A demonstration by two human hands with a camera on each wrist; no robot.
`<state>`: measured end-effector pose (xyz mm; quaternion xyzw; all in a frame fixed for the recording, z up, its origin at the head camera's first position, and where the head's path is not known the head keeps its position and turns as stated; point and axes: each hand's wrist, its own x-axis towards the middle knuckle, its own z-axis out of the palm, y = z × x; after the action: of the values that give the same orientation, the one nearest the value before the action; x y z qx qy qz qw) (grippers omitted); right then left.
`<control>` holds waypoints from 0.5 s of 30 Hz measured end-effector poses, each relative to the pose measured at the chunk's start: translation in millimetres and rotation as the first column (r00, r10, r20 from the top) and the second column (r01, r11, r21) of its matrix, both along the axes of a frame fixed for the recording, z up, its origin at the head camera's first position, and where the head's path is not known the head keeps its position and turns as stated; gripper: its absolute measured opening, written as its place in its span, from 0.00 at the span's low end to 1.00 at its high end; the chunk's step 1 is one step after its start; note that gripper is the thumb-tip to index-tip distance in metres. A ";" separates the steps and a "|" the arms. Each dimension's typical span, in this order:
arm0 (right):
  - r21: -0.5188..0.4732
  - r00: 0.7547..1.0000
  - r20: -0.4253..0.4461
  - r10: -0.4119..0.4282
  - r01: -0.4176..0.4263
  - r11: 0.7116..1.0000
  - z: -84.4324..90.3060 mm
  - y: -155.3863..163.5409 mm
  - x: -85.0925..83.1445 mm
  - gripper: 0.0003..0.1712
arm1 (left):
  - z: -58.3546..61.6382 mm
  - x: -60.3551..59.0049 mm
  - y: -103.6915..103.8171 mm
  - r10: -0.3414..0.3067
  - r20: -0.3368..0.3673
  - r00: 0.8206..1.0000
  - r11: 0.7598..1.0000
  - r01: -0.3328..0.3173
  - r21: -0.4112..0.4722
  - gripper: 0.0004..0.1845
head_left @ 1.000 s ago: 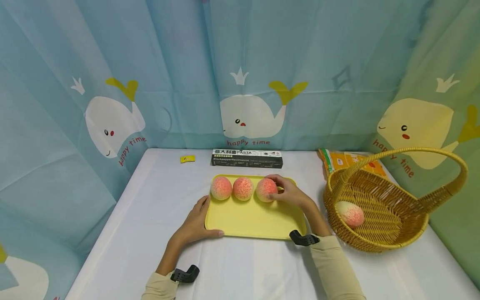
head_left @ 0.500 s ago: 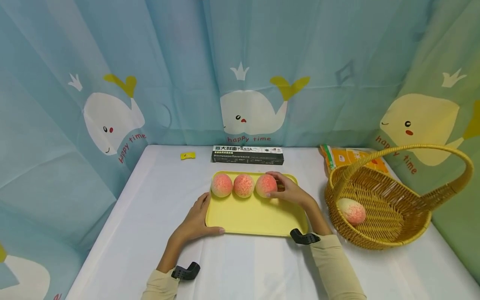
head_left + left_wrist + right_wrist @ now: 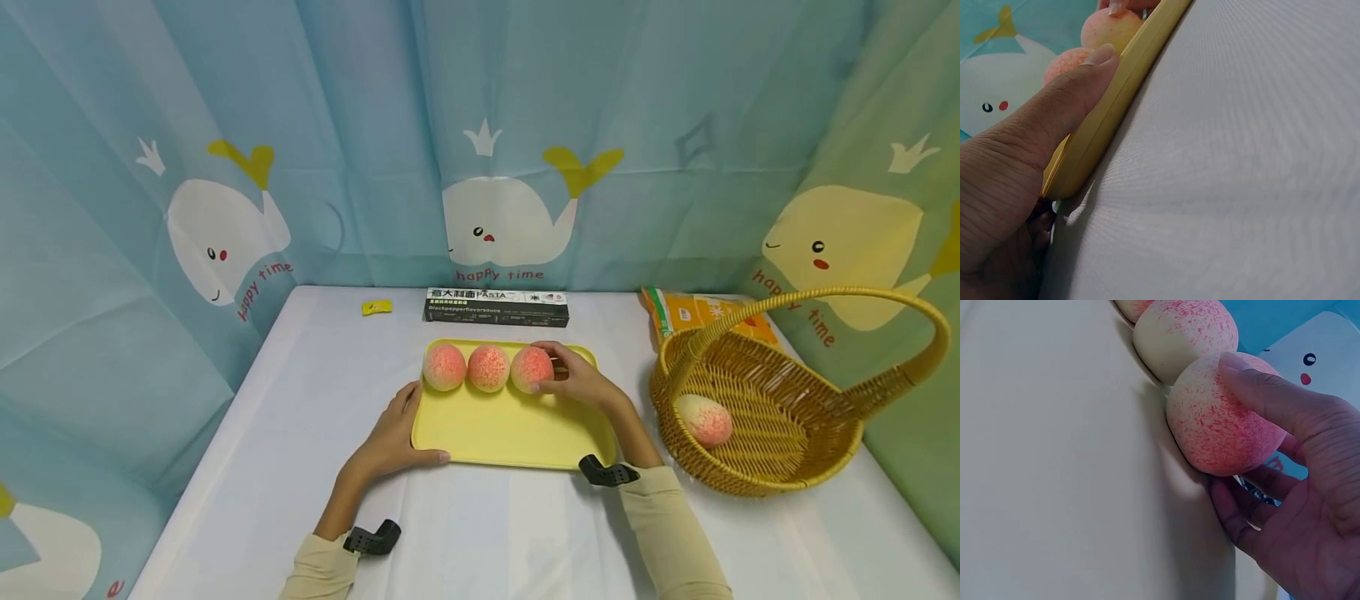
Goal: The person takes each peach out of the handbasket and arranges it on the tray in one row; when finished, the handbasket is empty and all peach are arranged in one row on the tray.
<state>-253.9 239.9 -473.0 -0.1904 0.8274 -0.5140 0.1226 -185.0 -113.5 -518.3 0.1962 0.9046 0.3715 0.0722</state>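
Note:
A yellow tray [image 3: 510,433] lies on the white table with three pink peaches in a row along its far edge. My right hand [image 3: 558,375] grips the rightmost peach [image 3: 529,367], thumb in front and fingers over its top and far side. The right wrist view shows that peach [image 3: 1222,419] resting on the tray [image 3: 1054,487] and touching the middle peach [image 3: 1185,331]. My left hand [image 3: 401,433] holds the tray's near left corner. In the left wrist view its thumb [image 3: 1054,119] lies along the tray rim [image 3: 1129,81], with its fingers underneath.
A wicker basket [image 3: 787,467] with a tall handle stands to the right and holds one more peach [image 3: 703,419]. A black pasta box [image 3: 497,306], an orange packet [image 3: 697,312] and a small yellow item [image 3: 377,307] lie at the back by the whale curtain.

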 end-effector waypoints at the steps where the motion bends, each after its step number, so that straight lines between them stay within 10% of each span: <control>1: 0.002 1.000 -0.004 0.000 0.000 1.000 -0.3 0.2 0.1 0.42 | 0.1 0.1 0.2 0.000 0.001 1.000 1.000 0.000 -0.002 0.69; 15: 0.018 1.000 -0.008 0.002 -0.002 1.000 1.0 1.2 1.0 0.42 | -0.1 0.1 0.4 0.003 0.007 1.000 1.000 -0.003 0.020 0.69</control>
<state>-252.8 241.0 -472.0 -0.1919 0.8322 -0.5058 0.1215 -184.9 -113.1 -518.4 0.1941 0.9009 0.3814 0.0728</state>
